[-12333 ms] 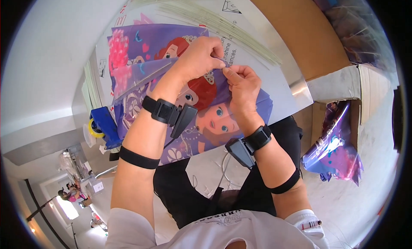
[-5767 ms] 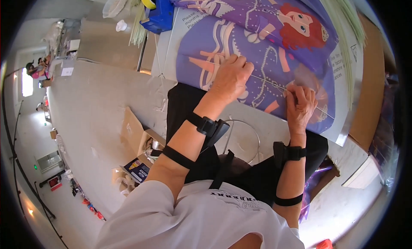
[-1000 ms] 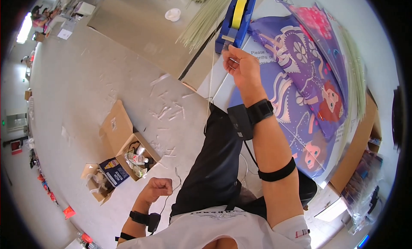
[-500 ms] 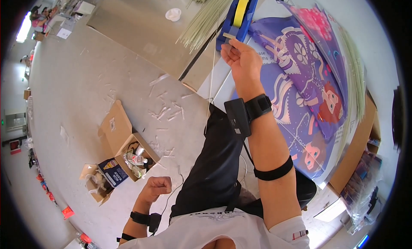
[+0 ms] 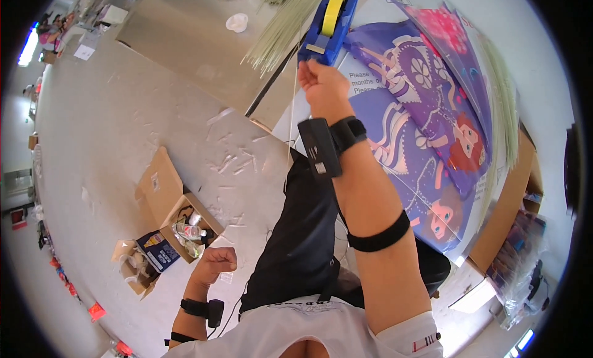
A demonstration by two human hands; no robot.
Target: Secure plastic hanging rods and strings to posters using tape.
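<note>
Purple character-print plastic sheet (image 5: 414, 166) lies flat on the worktop, just right of the blue tape dispenser (image 5: 338, 42), its lower part partly covered by the right forearm. One thin pale rod (image 5: 421, 202) rests diagonally across it, so placing that rod looks done; no tape is clearly visible on it, and fixing it down seems to be what is left. A second printed sheet (image 5: 426, 105) lies partly over the first. More pale rods (image 5: 278, 36) wait in a bundle left of the dispenser, which suggests further pieces remain.

The right hand (image 5: 324, 86) is at the dispenser's cutter end, thumb and fingers drawn close together; whether they pinch a strip of tape I cannot tell. The left hand (image 5: 214, 263), curled into a loose fist, hangs well apart from the sheet and seems to hold nothing.
</note>
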